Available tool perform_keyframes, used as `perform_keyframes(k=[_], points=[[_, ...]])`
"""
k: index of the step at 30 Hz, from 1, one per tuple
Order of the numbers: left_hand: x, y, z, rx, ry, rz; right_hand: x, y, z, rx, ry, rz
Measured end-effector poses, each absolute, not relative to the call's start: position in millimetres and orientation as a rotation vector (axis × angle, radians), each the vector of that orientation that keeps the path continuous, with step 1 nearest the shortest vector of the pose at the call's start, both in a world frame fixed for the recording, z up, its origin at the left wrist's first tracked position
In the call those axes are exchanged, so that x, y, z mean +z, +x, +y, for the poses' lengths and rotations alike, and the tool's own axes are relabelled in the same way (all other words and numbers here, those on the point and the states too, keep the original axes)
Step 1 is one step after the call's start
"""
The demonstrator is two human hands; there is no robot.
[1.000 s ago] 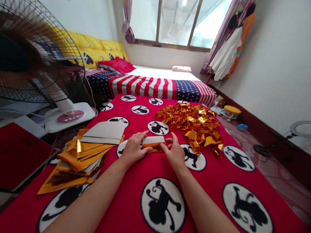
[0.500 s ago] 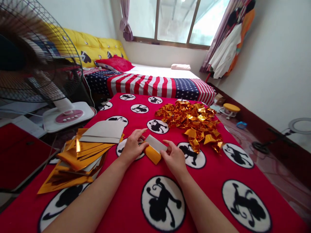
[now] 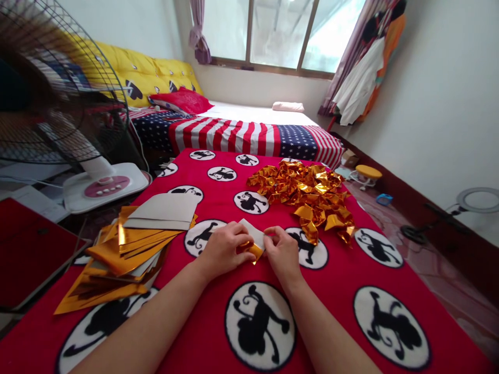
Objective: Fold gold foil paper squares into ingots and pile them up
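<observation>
Shift: our left hand (image 3: 229, 248) is covering more of the folded paper (image 3: 253, 232) now, sitting nearer our right hand (image 3: 281, 252).
Grip: we're pinching it at opposite ends, mid-cloth (image 3: 206, 317).
Right side: shiny, crinkled foil pieces (image 3: 304, 188) are lying heaped beyond.
Left side: flat gold-and-white sheets (image 3: 146, 246) are fanning out in a stack.
Room: red monkey-print fabric is running between paper, sheets and heap.
</observation>
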State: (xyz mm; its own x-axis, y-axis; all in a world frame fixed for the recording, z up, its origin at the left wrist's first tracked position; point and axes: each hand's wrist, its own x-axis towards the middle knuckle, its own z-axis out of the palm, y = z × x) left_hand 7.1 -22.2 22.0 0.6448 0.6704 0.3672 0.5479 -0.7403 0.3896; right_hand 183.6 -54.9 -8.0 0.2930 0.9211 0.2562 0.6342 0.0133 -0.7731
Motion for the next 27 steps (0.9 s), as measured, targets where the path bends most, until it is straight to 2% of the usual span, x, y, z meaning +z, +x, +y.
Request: perform_keyframes(k=[9,22,27], points=[[13.5,1.9,-15.7,0.771,2.555,0.919,-0.1,188.0,-57.0,0.374,-1.636,-1.608],[19.5,-1.2,-20.6,0.677,2.779,0.672,18.1,210.1,-51.3,0.845,-1.548,-1.778],[18.3,-7.5,-14.9,0.705,2.761,0.563,18.9,213.8,-51.1,0.917,-1.498,-1.8]])
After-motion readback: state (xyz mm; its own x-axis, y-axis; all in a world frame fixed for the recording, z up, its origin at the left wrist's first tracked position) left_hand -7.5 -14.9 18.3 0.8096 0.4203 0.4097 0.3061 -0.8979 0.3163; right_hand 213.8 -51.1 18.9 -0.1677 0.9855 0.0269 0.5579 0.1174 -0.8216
